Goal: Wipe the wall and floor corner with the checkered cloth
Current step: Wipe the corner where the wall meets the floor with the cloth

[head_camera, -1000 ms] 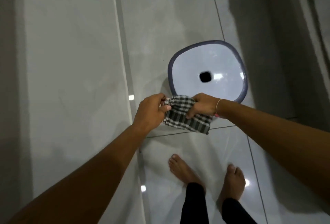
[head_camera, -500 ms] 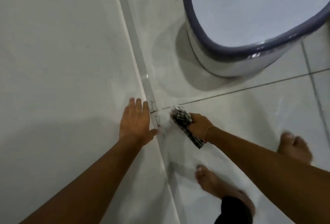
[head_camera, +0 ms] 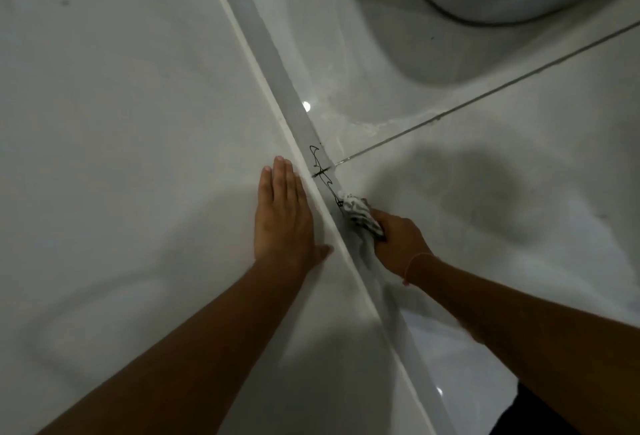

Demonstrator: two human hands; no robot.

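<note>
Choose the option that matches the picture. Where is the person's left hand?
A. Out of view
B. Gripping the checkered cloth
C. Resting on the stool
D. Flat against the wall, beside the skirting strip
D: the left hand lies open with its palm flat on the wall, while the right hand alone holds the bunched checkered cloth at the black scribble on the skirting strip.
</note>
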